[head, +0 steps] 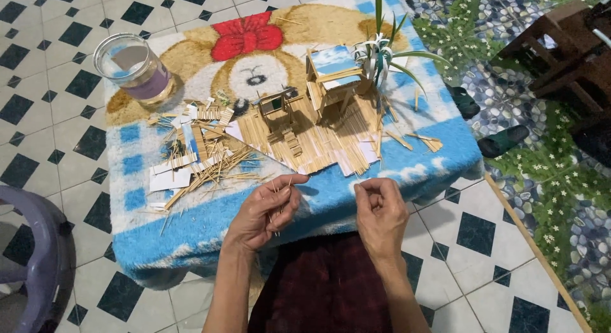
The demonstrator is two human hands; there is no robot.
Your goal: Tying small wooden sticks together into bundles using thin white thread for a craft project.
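My left hand (266,212) holds a small bundle of thin wooden sticks (279,204) at the near edge of a low table draped in a blue towel (210,218) with a bear picture. My right hand (380,209) is beside it, fingers curled and pinched together; whether anything is between them I cannot tell. Beyond my hands stands a model of small stick huts (331,78) on a stick-covered base (318,142). A loose pile of sticks and paper scraps (197,158) lies to the left of the model.
A clear glass jar (135,67) stands at the table's back left. A small spiky plant (380,50) rises beside the huts. A purple plastic chair (35,244) is at the left, dark wooden furniture (566,53) and dark slippers (503,141) at the right on a pebble-pattern mat.
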